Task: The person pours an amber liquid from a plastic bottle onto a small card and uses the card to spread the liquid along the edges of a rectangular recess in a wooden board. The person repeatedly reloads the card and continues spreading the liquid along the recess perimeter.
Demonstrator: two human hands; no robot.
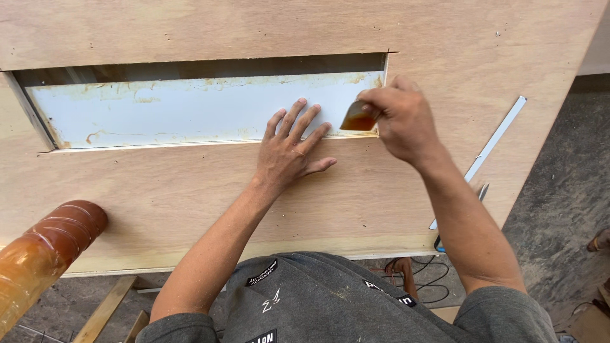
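With the left hand [289,152] pressing flat and open on the white strip [190,111], the right hand [397,117], pinching the glue-stained scraper [358,119] at centre right, should draw it evenly along the edge.

Grey short-sleeved shirt, bare forearms

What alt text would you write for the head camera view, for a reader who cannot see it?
A person's left hand presses flat on a white strip set in a plywood panel, while the right hand holds a small glue-stained scraper at the strip's right end. A metal ruler lies to the right.
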